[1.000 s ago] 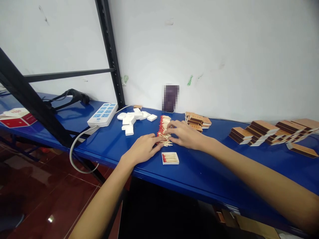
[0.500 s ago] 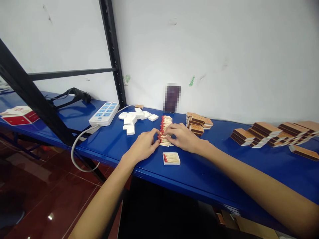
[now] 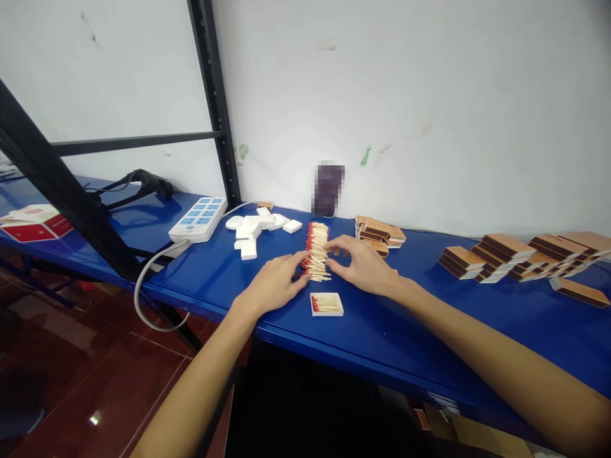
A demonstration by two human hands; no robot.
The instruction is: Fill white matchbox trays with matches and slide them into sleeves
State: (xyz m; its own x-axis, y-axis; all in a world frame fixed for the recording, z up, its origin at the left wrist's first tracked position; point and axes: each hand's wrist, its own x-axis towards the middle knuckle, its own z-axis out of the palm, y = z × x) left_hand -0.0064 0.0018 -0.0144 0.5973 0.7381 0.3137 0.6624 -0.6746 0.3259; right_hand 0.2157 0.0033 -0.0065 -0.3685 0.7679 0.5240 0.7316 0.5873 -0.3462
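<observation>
A long pile of red-headed matches lies on the blue table, heads facing left. At its left side, my left hand touches the red heads with thumb and fingertips apart. My right hand is at the stick ends on the right, its thumb and fingers spread with nothing visible between them. Just in front of the pile sits a white matchbox tray with a layer of matches in it, heads to the left.
Several white trays are heaped at the back left, beside a power strip. Stacked matchboxes stand behind my right hand, and more matchboxes lie at the right. A dark pixelated object leans against the wall.
The fingers of my right hand have opened and drawn slightly back from the matches, showing more of the pile. My left hand stays at the heads.
</observation>
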